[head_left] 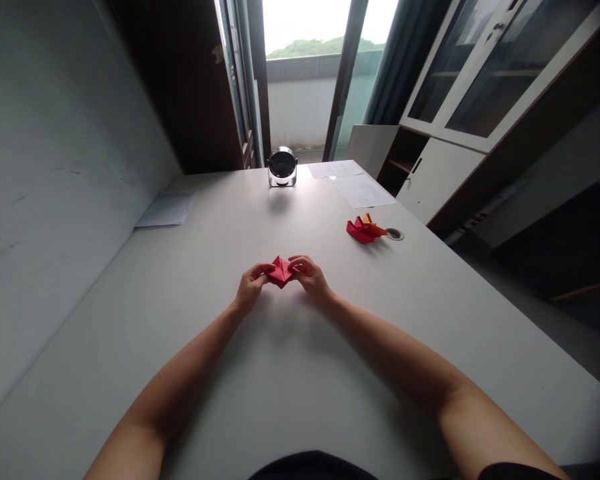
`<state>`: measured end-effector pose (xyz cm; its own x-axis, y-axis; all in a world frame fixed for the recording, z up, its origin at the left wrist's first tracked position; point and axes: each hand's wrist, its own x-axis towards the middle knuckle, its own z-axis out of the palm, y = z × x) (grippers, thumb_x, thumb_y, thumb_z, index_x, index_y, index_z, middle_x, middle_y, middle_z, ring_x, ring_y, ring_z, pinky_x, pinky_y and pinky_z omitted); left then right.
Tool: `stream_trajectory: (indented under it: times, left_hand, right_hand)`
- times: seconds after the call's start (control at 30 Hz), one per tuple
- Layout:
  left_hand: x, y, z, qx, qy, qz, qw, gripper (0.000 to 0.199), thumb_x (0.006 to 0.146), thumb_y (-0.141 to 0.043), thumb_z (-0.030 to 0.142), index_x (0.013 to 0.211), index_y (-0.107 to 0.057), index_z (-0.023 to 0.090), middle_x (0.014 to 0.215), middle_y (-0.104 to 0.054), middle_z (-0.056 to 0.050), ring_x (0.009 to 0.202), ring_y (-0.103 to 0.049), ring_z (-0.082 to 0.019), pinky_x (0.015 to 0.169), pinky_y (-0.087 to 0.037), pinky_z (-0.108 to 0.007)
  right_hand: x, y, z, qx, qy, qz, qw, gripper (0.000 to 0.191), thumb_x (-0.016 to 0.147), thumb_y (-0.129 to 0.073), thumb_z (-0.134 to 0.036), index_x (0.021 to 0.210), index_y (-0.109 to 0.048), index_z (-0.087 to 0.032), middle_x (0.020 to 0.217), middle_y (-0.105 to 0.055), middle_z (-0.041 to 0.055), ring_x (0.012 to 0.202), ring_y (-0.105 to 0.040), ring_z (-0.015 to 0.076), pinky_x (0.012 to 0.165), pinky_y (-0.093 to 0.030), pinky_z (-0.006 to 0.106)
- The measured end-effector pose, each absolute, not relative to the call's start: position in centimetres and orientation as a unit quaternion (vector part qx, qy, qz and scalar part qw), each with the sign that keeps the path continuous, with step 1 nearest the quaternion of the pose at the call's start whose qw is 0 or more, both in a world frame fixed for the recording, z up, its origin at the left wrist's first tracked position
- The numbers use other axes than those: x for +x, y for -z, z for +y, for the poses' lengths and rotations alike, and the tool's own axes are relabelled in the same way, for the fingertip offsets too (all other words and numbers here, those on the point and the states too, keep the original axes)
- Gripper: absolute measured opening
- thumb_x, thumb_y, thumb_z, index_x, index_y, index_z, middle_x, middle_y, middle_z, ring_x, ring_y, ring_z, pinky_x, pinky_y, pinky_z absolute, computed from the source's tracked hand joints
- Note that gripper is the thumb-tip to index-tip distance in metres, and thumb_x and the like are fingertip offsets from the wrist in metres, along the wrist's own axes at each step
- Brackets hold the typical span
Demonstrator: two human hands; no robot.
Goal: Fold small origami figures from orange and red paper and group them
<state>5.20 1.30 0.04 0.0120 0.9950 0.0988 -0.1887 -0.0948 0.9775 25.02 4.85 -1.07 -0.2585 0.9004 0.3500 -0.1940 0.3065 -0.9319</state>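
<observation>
A folded red paper piece (281, 272) is held between my two hands, a little above the white table (220, 247). My left hand (253, 281) pinches its left corner between thumb and fingers. On the other side, my right hand (310, 275) grips the right corner, with its fingers curled over the paper. The piece has a pointed top and a crease down its middle. Farther back on the right, folded red paper shapes (364, 231) lie beside an orange one (379, 228).
A round black and silver device (283, 167) stands at the table's far edge. Paper sheets (363, 191) lie at the back right, another stack (167, 208) by the left wall. A round cable hole (395, 234) sits near the right edge, and white cabinets (443, 173) stand beyond.
</observation>
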Motion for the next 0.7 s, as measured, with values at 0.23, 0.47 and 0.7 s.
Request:
stream_trajectory:
  times: [0.23,0.47,0.7]
  left_hand:
    - [4.9,0.1,1.3,0.477,-0.572,0.427,0.514,0.031,0.077,-0.063,0.021,0.105,-0.075,0.014,0.101,-0.075,-0.009,0.093,-0.069,-0.022,0.09,-0.055,-0.039]
    - [5.0,-0.8,0.6,0.572,-0.516,0.435,0.465,0.029,0.087,-0.063,0.033,0.106,-0.075,0.015,0.099,-0.076,-0.01,0.093,-0.071,-0.022,0.09,-0.054,-0.037]
    - [4.9,-0.2,0.7,0.624,-0.485,0.466,0.399,0.022,0.087,-0.063,0.031,0.102,-0.076,0.02,0.102,-0.076,-0.007,0.091,-0.07,-0.021,0.084,-0.054,-0.032]
  right_hand:
    - [25.3,0.7,4.8,-0.282,-0.595,-0.553,0.511,0.017,0.081,-0.068,-0.035,0.084,-0.069,-0.018,0.11,-0.067,0.0068,0.088,-0.068,0.0193,0.083,-0.061,0.041]
    - [25.1,0.8,5.1,-0.334,-0.565,-0.564,0.501,0.034,0.082,-0.072,-0.041,0.107,-0.065,-0.02,0.104,-0.072,0.0061,0.082,-0.069,0.0185,0.075,-0.058,0.034]
    - [25.3,0.9,5.5,-0.334,-0.584,-0.556,0.488,0.045,0.079,-0.074,-0.041,0.118,-0.061,-0.021,0.098,-0.073,0.0055,0.085,-0.069,0.0197,0.078,-0.056,0.035]
